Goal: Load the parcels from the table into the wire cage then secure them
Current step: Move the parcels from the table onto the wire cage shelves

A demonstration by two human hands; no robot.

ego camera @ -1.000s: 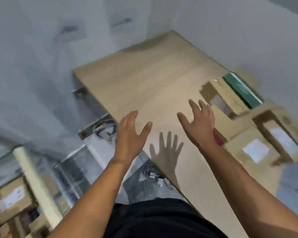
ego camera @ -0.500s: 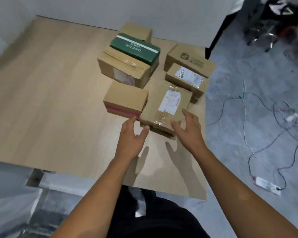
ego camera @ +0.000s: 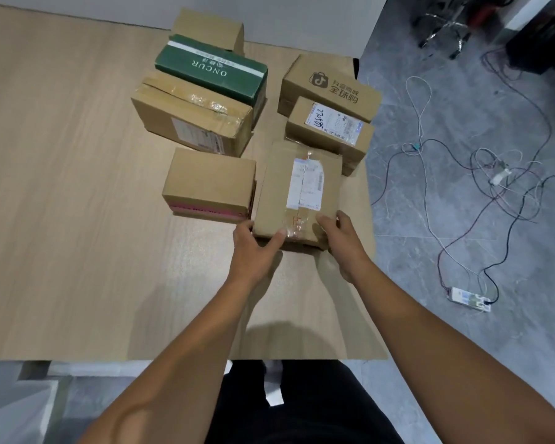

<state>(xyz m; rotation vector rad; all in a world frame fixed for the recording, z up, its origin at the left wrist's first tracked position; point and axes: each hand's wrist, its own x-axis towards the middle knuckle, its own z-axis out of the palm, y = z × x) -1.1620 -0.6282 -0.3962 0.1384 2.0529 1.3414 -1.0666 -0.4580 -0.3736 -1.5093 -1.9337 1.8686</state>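
Several cardboard parcels stand grouped on the wooden table (ego camera: 77, 219). The nearest one is a flat brown parcel (ego camera: 297, 190) with a white shipping label and clear tape. My left hand (ego camera: 253, 248) grips its near left corner, thumb on top. My right hand (ego camera: 342, 238) grips its near right corner, fingers curled over the edge. Beside it on the left sits a small box with a pink stripe (ego camera: 209, 185). Behind are a taped box (ego camera: 193, 120), a green box (ego camera: 212, 72) and two more labelled boxes (ego camera: 330, 129). The wire cage is out of view.
The table's right edge runs just past the parcels, its near edge at my waist. Loose cables (ego camera: 481, 174) and a power strip (ego camera: 468, 298) lie on the grey floor to the right. A white wall stands behind the table.
The view swung from the table's bare end to the parcels. Both hands, open in the air a second ago, reached the nearest parcel and now hold its near corners.
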